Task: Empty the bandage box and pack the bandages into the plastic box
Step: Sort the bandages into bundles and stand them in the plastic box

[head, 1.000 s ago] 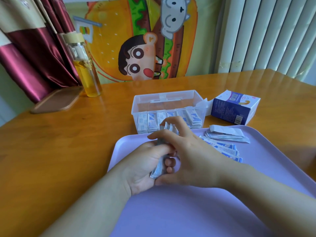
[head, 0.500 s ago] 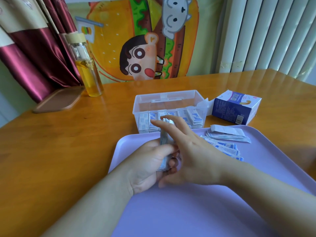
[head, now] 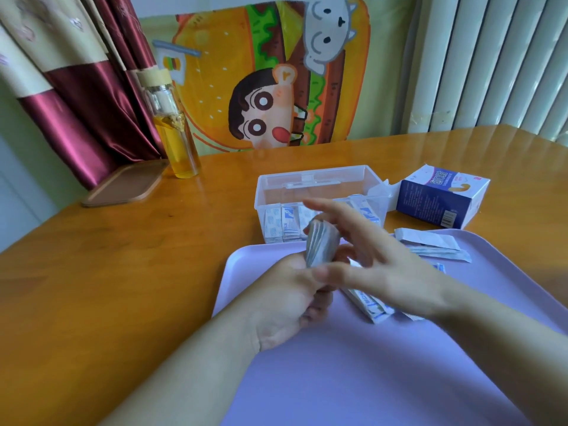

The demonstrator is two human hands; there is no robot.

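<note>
Over the purple tray [head: 368, 379]: left hand [head: 285, 299], fingers curled round an upright stack of bandages [head: 321, 242]; right hand [head: 381, 262], fingers straight and spread, holding nothing, beside the stack. On the tray's far right part: loose bandages [head: 427, 241]. Just beyond the tray's far edge, on the desk [head: 123, 272]: plastic box [head: 319, 182], part-filled; bandage box [head: 442, 199] off the far right corner.

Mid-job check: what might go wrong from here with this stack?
1. Only the left hand grips the stack of bandages, fanned at the top; the right hand is open over it, so strips may slip onto the tray.
2. The plastic box already holds packed rows along its near side; pushing the stack in may jam them.
3. The loose bandages under the right wrist may get swept aside.
</note>
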